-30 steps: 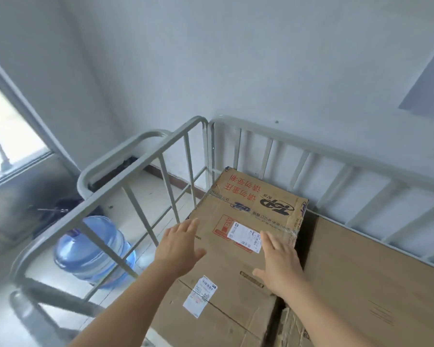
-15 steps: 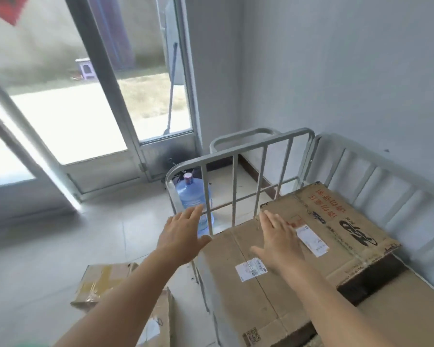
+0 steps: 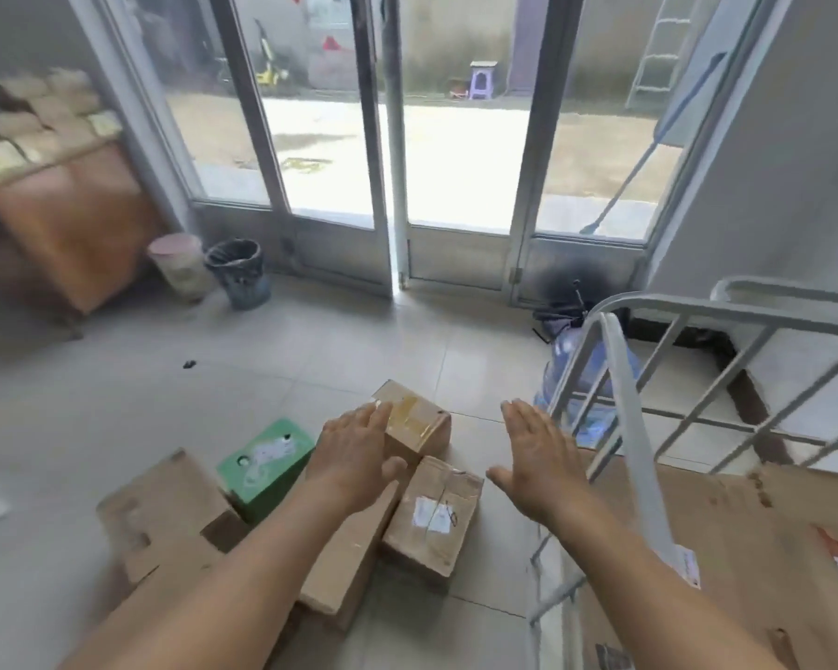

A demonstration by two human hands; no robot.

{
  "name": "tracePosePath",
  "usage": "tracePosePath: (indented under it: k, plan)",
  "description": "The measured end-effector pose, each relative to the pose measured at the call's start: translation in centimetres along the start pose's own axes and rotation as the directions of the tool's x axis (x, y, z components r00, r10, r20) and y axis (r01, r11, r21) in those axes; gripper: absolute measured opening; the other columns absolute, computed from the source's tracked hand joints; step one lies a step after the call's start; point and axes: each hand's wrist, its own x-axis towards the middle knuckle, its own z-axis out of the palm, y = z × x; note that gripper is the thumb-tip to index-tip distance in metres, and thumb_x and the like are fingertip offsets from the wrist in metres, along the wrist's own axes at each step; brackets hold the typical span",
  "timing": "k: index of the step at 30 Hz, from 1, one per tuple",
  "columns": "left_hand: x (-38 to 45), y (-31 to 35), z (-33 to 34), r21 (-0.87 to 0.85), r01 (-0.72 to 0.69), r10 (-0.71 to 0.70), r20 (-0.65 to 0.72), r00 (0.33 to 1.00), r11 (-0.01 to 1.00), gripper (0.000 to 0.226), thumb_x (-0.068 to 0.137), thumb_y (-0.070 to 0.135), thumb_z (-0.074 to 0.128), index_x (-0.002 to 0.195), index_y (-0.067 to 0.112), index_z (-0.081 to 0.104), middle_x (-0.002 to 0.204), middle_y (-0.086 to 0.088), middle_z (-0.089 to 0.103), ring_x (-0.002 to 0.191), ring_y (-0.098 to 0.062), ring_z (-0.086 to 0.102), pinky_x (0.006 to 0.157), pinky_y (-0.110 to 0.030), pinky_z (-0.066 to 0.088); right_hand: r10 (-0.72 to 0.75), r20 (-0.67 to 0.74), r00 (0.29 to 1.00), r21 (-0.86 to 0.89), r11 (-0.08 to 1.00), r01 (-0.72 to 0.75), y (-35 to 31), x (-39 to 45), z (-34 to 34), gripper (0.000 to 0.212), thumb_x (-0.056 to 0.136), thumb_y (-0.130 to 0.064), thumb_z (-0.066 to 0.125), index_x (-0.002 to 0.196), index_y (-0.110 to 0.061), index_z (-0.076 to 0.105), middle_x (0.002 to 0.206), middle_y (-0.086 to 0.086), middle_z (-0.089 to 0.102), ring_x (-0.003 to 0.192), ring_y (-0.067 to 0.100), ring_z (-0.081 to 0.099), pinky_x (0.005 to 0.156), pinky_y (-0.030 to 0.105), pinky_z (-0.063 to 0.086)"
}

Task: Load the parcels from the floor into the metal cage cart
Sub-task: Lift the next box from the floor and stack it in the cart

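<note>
Both hands hover empty, fingers spread flat, above parcels on the floor.

Left hand hangs over a tape-topped box; right hand is beside the cage cart rail. Below lie a labelled brown parcel, a green box and larger cartons. Cardboard already sits inside the cart; a water bottle stands beyond.

No text can be read: the white label on the small parcel (scribbled over) is blurred.
</note>
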Motion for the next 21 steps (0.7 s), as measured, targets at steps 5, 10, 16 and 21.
tracePosePath:
  k: [5, 10, 16, 21]
  plan:
    - [-6.1, -9.7, 1.2, -0.032, 0.2, -0.199, 0.03, 0.979, 0.979, 0.076, 0.094, 0.049, 0.049, 0.154, 0.02, 0.012, 0.159, -0.001, 0.02, 0.146, -0.02, 0.019, 0.118, -0.038, 0.016, -0.131, 0.096, 0.987, -0.049, 0.989, 0.137, -8.7, 0.2, 4.7, 0.084, 0.093, -0.045, 0.057, 0.156, -0.021, 0.006, 0.164, -0.002, 0.004, 0.151, 0.02, 0.005, 0.119, 0.04, 0.012]
    - [-12.3, -18.2, 3.5, -0.078, 0.379, -0.373, 0.081, 0.924, 0.922, 0.078, 0.093, 0.051, 0.05, 0.154, 0.021, 0.013, 0.158, 0.0, 0.023, 0.144, -0.021, 0.023, 0.117, -0.039, 0.018, -0.187, 0.214, 0.959, -0.084, 0.974, 0.208, -16.4, -1.3, 9.5, 0.085, 0.093, -0.045, 0.057, 0.157, -0.021, 0.007, 0.164, -0.001, 0.006, 0.151, 0.021, 0.008, 0.12, 0.042, 0.013]
    - [-19.9, -26.2, 6.5, -0.145, 0.551, -0.528, 0.169, 0.832, 0.822, 0.077, 0.094, 0.048, 0.051, 0.155, 0.02, 0.012, 0.159, -0.001, 0.022, 0.144, -0.022, 0.023, 0.116, -0.038, 0.021, -0.238, 0.329, 0.914, -0.114, 0.951, 0.288, -24.5, -2.6, 14.6, 0.086, 0.092, -0.047, 0.058, 0.157, -0.021, 0.008, 0.164, 0.0, 0.008, 0.151, 0.024, 0.01, 0.12, 0.043, 0.015]
    - [-25.0, -32.1, 9.7, -0.195, 0.698, -0.655, 0.244, 0.715, 0.69, 0.078, 0.094, 0.047, 0.05, 0.155, 0.019, 0.011, 0.158, -0.001, 0.024, 0.143, -0.022, 0.025, 0.116, -0.039, 0.022, -0.308, 0.395, 0.865, -0.085, 0.926, 0.369, -30.7, -3.1, 19.6, 0.085, 0.093, -0.044, 0.058, 0.157, -0.021, 0.008, 0.164, 0.0, 0.008, 0.15, 0.023, 0.01, 0.12, 0.042, 0.016]
